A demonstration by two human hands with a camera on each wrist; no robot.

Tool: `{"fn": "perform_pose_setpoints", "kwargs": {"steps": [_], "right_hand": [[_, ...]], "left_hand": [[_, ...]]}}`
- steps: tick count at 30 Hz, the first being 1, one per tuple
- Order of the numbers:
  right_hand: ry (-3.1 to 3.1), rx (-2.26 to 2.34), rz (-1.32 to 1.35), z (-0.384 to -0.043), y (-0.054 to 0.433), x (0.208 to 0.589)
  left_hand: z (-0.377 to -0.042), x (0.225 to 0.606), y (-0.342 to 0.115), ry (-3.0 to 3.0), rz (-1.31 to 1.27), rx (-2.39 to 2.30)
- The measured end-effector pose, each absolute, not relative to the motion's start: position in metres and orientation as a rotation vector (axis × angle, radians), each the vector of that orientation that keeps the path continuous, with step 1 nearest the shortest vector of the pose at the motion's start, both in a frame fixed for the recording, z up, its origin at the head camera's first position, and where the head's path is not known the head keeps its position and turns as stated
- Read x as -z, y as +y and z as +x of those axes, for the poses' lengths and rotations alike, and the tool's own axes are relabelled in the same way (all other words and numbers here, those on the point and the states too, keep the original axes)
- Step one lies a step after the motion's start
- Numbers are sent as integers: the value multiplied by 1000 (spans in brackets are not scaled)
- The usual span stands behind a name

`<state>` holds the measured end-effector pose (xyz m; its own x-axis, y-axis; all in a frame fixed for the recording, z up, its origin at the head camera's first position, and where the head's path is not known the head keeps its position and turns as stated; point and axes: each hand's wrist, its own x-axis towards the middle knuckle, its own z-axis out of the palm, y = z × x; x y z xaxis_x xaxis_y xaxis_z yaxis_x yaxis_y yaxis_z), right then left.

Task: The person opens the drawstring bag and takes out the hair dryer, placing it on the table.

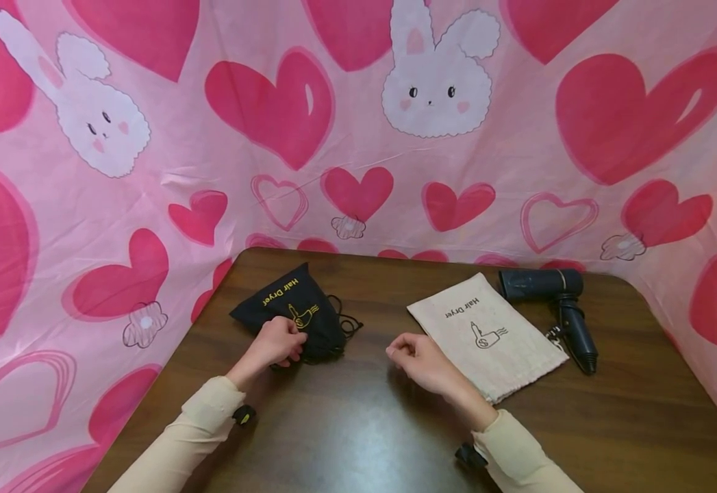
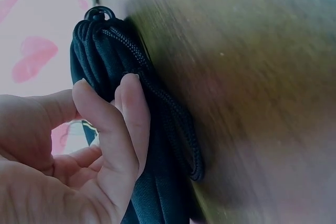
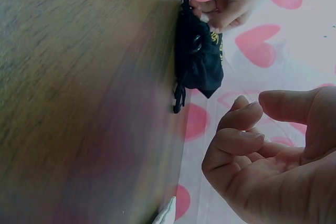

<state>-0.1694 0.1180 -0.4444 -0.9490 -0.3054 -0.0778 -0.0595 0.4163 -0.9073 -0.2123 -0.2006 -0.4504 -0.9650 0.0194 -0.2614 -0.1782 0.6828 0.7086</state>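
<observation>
L sleeve (image 1: 170, 445) & R sleeve (image 1: 524, 455), both pale beige, come in at the bottom edge, each w/ a small blk device (image 1: 244, 415) at the wrist. Both hands are bare, digits loosely bent. L hand (image 1: 277, 342) is at the near side of the blk bag (image 1: 281, 305); thumb & fingers relaxed, tips right by the gathered cloth, can't tell if they touch it. Blk bag lies on the L rear part of the brown worktop (image 1: 358, 418), yellow "Hair Dryer" print + dryer pic facing up, drawstring (image 1: 350, 324) loops trailing off its R side. R hand (image 1: 422, 363) is over the worktop approx. at the L edge of the beige bag (image 1: 487, 342), thumb & index a bit apart, nothing held. Beige bag lies flat w/ dark print of the same sort. Just beyond its R side, a blk hair dryer (image 1: 539, 284) lies w/ handle toward the near R; coiled cord (image 1: 554, 333) shows btwn handle & bag. Pink backdrop (image 1: 358, 123) w/ hearts & rabbits behind.
</observation>
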Motion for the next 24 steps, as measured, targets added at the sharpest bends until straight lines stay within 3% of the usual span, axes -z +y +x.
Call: {"fn": "perform_pose_setpoints", "kwargs": {"steps": [24], "right_hand": [[2419,1526,-282,-174,118,446]], "left_hand": [[-215,448,-177,2632,-19,-1152]]}}
